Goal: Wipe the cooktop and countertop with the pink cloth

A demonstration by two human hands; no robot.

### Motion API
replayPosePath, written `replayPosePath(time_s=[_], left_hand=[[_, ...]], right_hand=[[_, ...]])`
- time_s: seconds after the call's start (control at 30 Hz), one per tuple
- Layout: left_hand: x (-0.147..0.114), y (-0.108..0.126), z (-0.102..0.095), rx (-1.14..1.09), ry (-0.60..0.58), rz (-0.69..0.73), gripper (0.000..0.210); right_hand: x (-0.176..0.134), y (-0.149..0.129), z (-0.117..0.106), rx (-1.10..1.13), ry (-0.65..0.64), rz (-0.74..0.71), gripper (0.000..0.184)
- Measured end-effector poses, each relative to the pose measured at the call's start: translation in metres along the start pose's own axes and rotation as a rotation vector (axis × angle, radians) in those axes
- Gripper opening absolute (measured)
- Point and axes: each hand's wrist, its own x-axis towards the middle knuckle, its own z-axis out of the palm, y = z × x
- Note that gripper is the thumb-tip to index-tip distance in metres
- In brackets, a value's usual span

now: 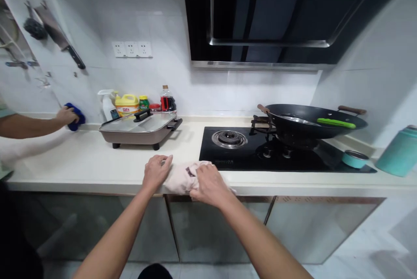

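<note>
A pale pink cloth (178, 178) lies bunched at the counter's front edge, part of it hanging over. My right hand (208, 183) presses down on it, fingers curled into the fabric. Against the cloth's left end rests my left hand (156, 171), low over the counter, thumb apart from the fingers; whether it touches the fabric is hard to tell. Just behind my left hand stands a brown electric pan (130, 135) with a glass lid. The black glass stove (241, 159) begins right behind my right hand.
A wok (312, 118) with a green-handled utensil (337, 123) sits on the right burner. At right are a teal cup (355, 159) and a teal container (399, 151). Bottles (127, 104) line the wall. At left, another person's hand (67, 116) holds a blue cloth (75, 117); a cleaver (58, 31) hangs above.
</note>
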Motion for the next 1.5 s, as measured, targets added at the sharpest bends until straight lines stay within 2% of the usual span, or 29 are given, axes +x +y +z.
replayPosePath(time_s=[0.17, 0.23, 0.33, 0.5, 0.67, 0.83, 0.9, 0.97, 1.03, 1.1, 1.33, 1.5], left_hand=[[0.006, -0.006, -0.001, -0.027, 0.046, -0.072, 0.046], [0.006, -0.006, -0.003, -0.017, 0.048, -0.092, 0.047], [0.006, -0.006, -0.005, 0.012, 0.038, -0.101, 0.048], [0.005, -0.003, -0.005, 0.055, 0.019, -0.119, 0.046], [0.001, 0.003, -0.004, 0.088, -0.016, -0.087, 0.047], [-0.002, 0.005, -0.002, 0.101, -0.014, -0.063, 0.046], [-0.003, 0.004, 0.000, 0.118, -0.016, -0.036, 0.046], [-0.003, 0.005, 0.001, 0.149, -0.018, -0.001, 0.046], [-0.003, 0.006, 0.003, 0.175, -0.030, 0.024, 0.047], [-0.003, 0.007, 0.004, 0.185, -0.051, 0.025, 0.049], [-0.003, 0.008, 0.004, 0.186, -0.082, 0.009, 0.052], [-0.004, 0.007, 0.003, 0.162, -0.063, 0.009, 0.047]], right_hand=[[0.024, -0.015, 0.010, 0.066, -0.019, -0.123, 0.053], [0.019, -0.014, 0.012, 0.101, -0.007, -0.131, 0.049], [-0.003, 0.000, 0.012, 0.136, 0.055, -0.111, 0.046], [-0.062, 0.059, -0.003, 0.160, 0.117, 0.048, 0.044], [-0.125, 0.136, -0.033, 0.062, 0.094, 0.198, 0.055], [-0.178, 0.206, -0.055, -0.120, 0.104, 0.216, 0.060], [-0.192, 0.224, -0.059, -0.191, 0.118, 0.220, 0.059], [-0.198, 0.231, -0.060, -0.247, 0.120, 0.218, 0.056], [-0.194, 0.225, -0.060, -0.277, 0.116, 0.204, 0.054], [-0.181, 0.208, -0.057, -0.266, 0.108, 0.173, 0.051], [-0.092, 0.101, -0.020, -0.023, 0.083, 0.078, 0.050], [-0.036, 0.037, 0.001, 0.039, 0.078, -0.010, 0.044]])
